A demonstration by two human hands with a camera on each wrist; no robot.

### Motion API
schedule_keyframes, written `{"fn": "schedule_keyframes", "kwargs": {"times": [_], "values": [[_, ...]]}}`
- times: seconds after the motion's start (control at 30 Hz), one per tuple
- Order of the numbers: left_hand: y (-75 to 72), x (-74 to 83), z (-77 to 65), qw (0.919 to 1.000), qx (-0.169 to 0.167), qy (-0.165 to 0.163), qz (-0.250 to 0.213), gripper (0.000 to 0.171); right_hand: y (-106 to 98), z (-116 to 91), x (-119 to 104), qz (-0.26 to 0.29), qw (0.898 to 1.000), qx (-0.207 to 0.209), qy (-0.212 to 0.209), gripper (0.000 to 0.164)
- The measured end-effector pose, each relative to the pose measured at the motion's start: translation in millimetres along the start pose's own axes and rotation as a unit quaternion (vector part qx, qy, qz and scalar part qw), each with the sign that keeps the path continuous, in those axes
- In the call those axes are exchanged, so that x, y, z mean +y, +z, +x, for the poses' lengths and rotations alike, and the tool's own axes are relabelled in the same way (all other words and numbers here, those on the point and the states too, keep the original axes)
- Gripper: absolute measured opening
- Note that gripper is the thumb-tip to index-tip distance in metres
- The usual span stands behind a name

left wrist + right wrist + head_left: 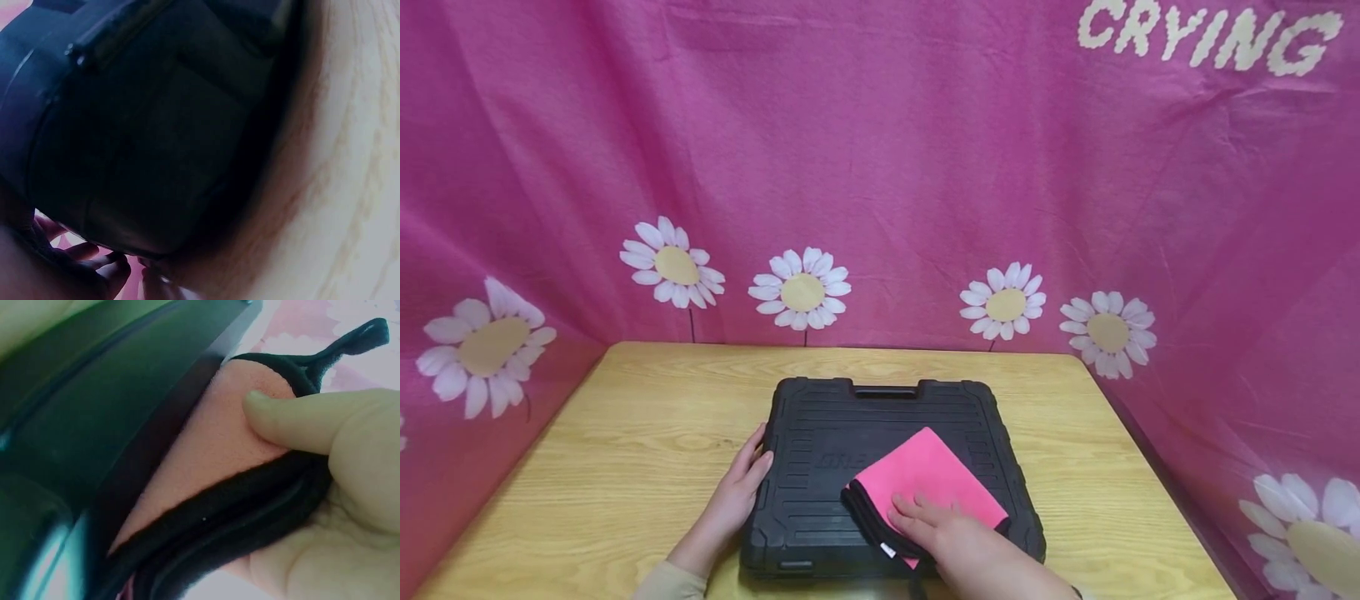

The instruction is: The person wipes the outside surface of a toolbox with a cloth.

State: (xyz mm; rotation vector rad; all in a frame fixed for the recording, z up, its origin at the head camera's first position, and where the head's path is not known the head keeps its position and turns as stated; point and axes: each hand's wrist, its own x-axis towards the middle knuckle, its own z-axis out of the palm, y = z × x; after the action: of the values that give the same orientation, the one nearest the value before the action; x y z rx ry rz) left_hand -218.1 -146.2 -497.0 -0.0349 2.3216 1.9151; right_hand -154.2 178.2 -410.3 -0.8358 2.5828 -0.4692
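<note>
Pinches folded pink cloth (936, 471) with right grip (958, 537) atop black case (812, 492) on wooden table (610, 467); rests left grip (739, 492), loosely spread, against case's left side.

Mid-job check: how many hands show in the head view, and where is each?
2. The left hand is against the left side of the black case; the right hand is on the pink cloth, atop the case.
</note>
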Motion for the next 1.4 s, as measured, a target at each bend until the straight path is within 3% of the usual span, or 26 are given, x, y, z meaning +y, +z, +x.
{"fn": "schedule_keyframes", "kwargs": {"times": [0.13, 0.27, 0.37, 0.5, 0.9, 1.17, 1.4], "values": [[-0.5, -0.5, 0.8, 1.0, 0.002, -0.003, 0.003, 0.063, 39, 10, 46, 0.013, 0.997, 0.018, -0.072, 0.072], [-1.2, -1.2, 2.0, 1.0, -0.001, -0.003, 0.003, 0.063, 48, 3, 55, -0.004, 0.991, 0.039, -0.131, 0.07], [-1.1, -1.7, 2.8, 1.0, -0.001, -0.005, 0.001, 0.063, 30, -11, 30, 0.009, 0.993, 0.027, -0.115, 0.068], [-0.7, -2.2, 3.2, 1.0, -0.002, -0.007, -0.003, 0.063, 20, -19, 19, 0.036, 0.995, -0.002, -0.096, 0.068], [-1.5, -3.6, 2.7, 1.0, -0.007, -0.003, -0.003, 0.064, 19, -22, 19, 0.032, 0.995, -0.046, -0.083, 0.066], [-1.0, -4.2, 3.5, 0.9997, -0.014, 0.012, -0.012, 0.063, 40, -11, 33, 0.017, 0.998, 0.004, -0.061, 0.07], [-0.9, -4.6, 2.9, 0.9997, -0.012, 0.013, -0.017, 0.063, 28, -15, 5, -0.033, 0.997, 0.056, -0.047, 0.062]]}}
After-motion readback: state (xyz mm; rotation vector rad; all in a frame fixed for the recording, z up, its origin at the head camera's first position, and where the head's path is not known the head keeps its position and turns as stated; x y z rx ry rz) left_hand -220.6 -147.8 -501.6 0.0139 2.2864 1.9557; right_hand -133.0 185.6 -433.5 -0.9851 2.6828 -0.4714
